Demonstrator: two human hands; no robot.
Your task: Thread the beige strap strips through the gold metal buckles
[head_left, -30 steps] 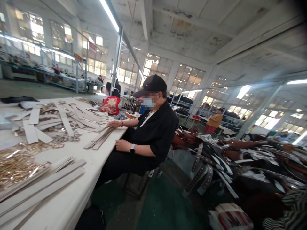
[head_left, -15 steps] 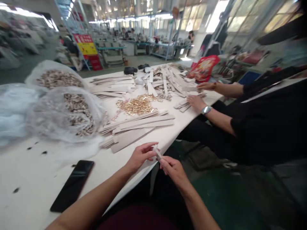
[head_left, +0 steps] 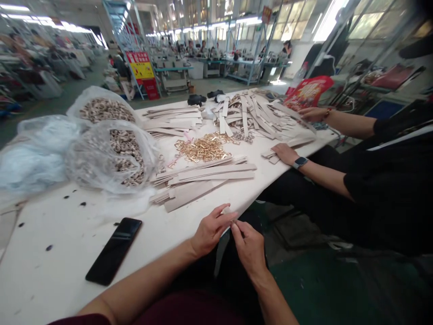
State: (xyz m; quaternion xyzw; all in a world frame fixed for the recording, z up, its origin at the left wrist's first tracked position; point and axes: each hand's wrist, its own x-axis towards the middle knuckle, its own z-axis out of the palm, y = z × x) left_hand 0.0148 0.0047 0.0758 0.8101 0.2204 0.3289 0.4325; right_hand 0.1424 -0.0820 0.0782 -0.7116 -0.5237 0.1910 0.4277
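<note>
My left hand (head_left: 210, 229) is closed at the table's front edge, its fingers around a small pale strip (head_left: 227, 210). Only a bit of that strip shows above the fingers. Thumb and forefinger of my right hand (head_left: 249, 246) pinch together right beside it, at the strip's lower end; what lies between these fingertips is mostly hidden. Just beyond my hands is a stack of long pale strips (head_left: 216, 175). Behind the stack lies a heap of gold-coloured metal buckles (head_left: 207, 148).
Two clear plastic bags hold small beige loops (head_left: 127, 155). A black phone (head_left: 114, 251) lies at the left. Farther back are a pile of loose strips (head_left: 245, 113) and a red packet (head_left: 309, 92). At the right, a co-worker's hand (head_left: 286, 153) rests on strips.
The view has turned a little left, so things appear farther right. The strip between my hands shows less than before. The co-worker's two hands have moved farther apart.
</note>
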